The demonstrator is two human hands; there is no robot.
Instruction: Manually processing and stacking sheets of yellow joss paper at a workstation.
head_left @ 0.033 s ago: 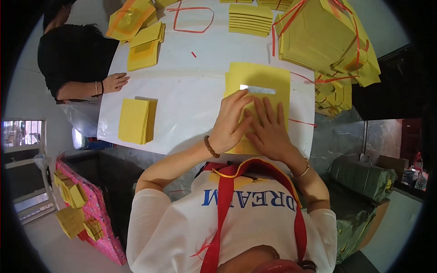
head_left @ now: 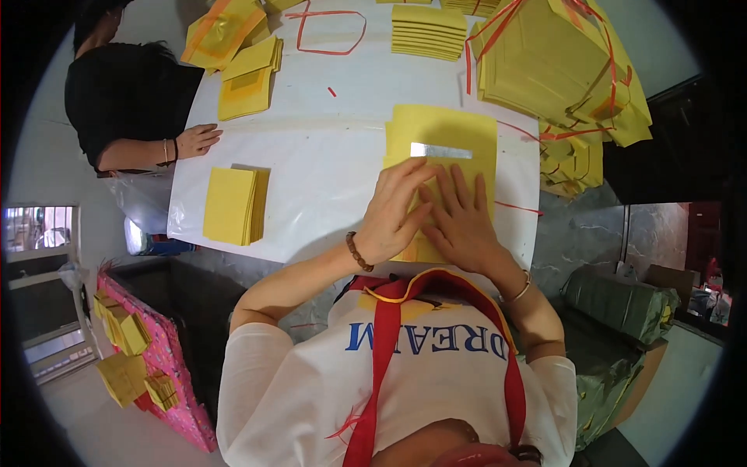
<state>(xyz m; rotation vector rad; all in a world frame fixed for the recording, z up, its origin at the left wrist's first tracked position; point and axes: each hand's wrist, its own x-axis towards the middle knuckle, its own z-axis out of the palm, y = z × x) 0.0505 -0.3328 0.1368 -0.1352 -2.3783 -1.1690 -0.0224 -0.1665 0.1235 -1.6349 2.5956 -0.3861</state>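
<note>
In front of me a yellow paper piece [head_left: 476, 128], apparently the top of a flat stack, lies on the white-covered table. Across its upper part is a flat silvery strip [head_left: 441, 151]. My right hand [head_left: 467, 222] rests flat on the yellow paper with fingers spread, pointing toward the strip. Just to its left, my left hand [head_left: 393, 206] is slightly curved, its thumb apart and its fingertips beside the strip's lower edge. Neither hand visibly grips anything. The lower part of the paper is mostly hidden under my hands.
A small yellow stack [head_left: 231, 205] stands to the left. Beyond it a co-worker's hand [head_left: 198, 140] rests at the table edge [head_left: 187, 187]. More yellow stacks [head_left: 428, 33] lie at the back. A large yellow bundle with red ribbons [head_left: 545, 62] stands at right.
My left fingertips have drawn slightly toward me, so more of the silvery strip's left end shows. My right hand stays in place.
</note>
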